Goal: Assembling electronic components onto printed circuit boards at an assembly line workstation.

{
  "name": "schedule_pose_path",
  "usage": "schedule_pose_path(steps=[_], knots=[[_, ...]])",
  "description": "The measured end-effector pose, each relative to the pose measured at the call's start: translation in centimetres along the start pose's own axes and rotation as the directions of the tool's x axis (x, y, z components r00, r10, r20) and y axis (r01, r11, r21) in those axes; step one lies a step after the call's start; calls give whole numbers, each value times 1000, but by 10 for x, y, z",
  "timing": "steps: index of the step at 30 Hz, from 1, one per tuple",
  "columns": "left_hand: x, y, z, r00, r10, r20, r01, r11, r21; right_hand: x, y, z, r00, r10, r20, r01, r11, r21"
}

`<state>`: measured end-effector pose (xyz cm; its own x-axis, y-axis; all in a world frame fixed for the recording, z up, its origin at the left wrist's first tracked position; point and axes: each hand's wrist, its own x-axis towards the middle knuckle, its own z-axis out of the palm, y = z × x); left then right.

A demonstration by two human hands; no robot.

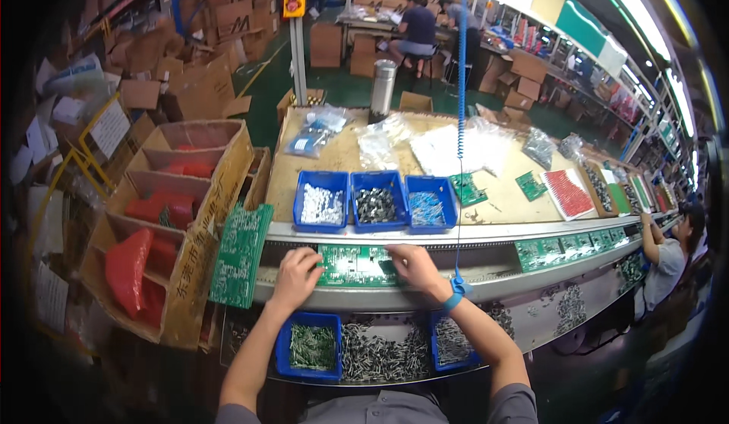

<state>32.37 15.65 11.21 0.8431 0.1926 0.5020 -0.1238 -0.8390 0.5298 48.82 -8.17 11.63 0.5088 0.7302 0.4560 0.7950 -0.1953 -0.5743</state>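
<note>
Cardboard boxes (pixel 182 196) stand at your far left, their compartments holding red bags (pixel 127 268), and a stack of green boards (pixel 240 254) leans against them just beside the conveyor. Your left hand (pixel 295 270) lies palm down on the belt with fingers loosely spread, its fingertips touching the left edge of the green circuit board (pixel 353 264); it grips nothing that you can see. That circuit board lies flat on the conveyor (pixel 486 261) directly in front of you, between your two hands. Behind it on the table (pixel 342 158) sit three blue bins (pixel 375 200) in a row, the left one with white parts, the middle one with dark parts, the right one with bluish parts. Below the belt, near your body, a blue tray (pixel 310 346) of greenish components sits beside a loose heap of dark components (pixel 383 354). Your right hand (pixel 410 263) rests on the board's right end, fingers curled downward onto it; whether anything is pinched in them you cannot tell. A blue wrist strap (pixel 454 298) circles that wrist, and its coiled blue cord (pixel 461 74) rises straight up. Farther right, more green boards (pixel 566 245) ride the conveyor, clear plastic bags (pixel 471 147) lie on the table, and another person (pixel 668 253) works at the line's far end.
</note>
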Motion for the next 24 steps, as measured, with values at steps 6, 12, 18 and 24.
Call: schedule_pose_path(steps=[6,12,18,24], knots=[[-9,-6,6,991,119,57,-121,993,18,45,62,-36,967,-14,-253,-79,931,-355],[-2,-4,14,988,119,102,-118,993,-14,73,107,-35,999,-43,1,30,670,-742],[-8,-5,4,990,71,123,-71,997,-9,79,94,-41,999,-42,-28,16,777,-629],[-4,-3,4,989,101,106,-99,995,-27,74,89,-62,952,179,-247,-224,961,-166]])
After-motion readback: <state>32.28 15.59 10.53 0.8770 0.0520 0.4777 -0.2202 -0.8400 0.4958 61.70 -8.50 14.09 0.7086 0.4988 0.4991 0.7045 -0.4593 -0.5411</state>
